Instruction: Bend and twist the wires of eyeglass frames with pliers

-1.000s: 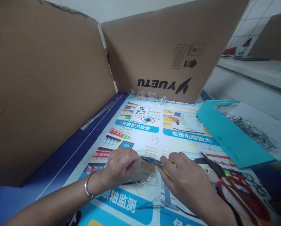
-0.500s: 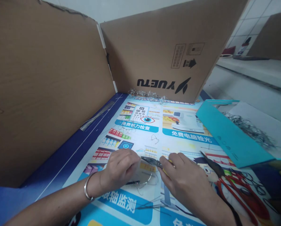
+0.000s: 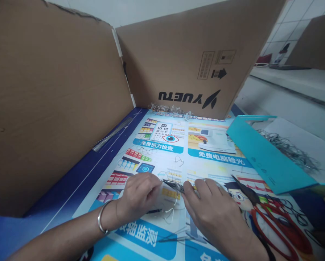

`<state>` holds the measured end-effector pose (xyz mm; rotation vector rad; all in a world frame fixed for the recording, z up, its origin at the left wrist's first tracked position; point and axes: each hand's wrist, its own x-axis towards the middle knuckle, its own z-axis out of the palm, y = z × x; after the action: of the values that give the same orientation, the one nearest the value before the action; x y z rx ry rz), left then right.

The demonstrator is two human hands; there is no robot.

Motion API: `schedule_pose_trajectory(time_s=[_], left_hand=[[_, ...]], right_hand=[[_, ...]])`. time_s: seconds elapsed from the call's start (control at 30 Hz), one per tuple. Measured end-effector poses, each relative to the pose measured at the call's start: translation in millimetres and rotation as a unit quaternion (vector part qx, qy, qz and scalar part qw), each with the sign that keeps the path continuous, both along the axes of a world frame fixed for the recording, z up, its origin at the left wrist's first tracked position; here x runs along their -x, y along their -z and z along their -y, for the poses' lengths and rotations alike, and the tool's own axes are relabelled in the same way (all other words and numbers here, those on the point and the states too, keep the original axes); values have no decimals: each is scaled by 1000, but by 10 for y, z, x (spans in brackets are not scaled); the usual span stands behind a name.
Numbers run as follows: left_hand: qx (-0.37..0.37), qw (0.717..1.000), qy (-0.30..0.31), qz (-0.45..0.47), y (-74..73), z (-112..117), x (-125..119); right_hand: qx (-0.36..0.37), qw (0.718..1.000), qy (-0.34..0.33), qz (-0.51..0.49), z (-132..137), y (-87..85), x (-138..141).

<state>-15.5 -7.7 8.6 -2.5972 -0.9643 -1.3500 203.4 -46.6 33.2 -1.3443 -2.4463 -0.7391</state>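
My left hand (image 3: 141, 192) is closed in a pinch, fingertips pressed together on what looks like a thin wire, mostly hidden by the fingers. Wrapped in my right hand (image 3: 213, 203) is a pair of needle-nose pliers (image 3: 173, 185); a bit of yellow handle shows. The pliers' tip points left and meets the left fingertips. Below the pliers, a curved silvery wire (image 3: 173, 207) loops over the printed mat. Several straight dark wires (image 3: 173, 238) lie nearer me. Red-handled scissors (image 3: 268, 224) rest right of my right hand, blades pointing away.
Cardboard panels (image 3: 195, 43) stand behind and on the left (image 3: 50, 108). A pile of bent wire pieces (image 3: 170, 108) lies at the back panel's foot. At right, a turquoise box (image 3: 268, 163) holds tangled wire (image 3: 290, 148). Straight strands (image 3: 112, 135) lie on the left. Black loops (image 3: 293, 210) lie by the scissors.
My right hand has shifted and turned slightly around the pliers, so less yellow handle shows. The left hand stays almost in place.
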Motion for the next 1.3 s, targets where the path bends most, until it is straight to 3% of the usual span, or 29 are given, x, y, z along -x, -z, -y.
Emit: schedule_pose_trajectory(time_s=[0.27, 0.57, 0.93, 1.1, 1.3], left_hand=[[21, 1000, -5, 4, -53, 5, -5], [92, 995, -29, 35, -101, 14, -25], [114, 993, -10, 17, -75, -55, -8], [82, 996, -13, 13, -70, -103, 3], [8, 999, -41, 21, -88, -134, 6]], right_hand=[[-2, 1000, -9, -4, -29, 30, -16], [5, 999, -28, -18, -75, 19, -34], [74, 992, -51, -84, -154, 82, -90], [80, 991, -38, -100, -217, 34, -104], [29, 992, -25, -119, -298, -144, -107]])
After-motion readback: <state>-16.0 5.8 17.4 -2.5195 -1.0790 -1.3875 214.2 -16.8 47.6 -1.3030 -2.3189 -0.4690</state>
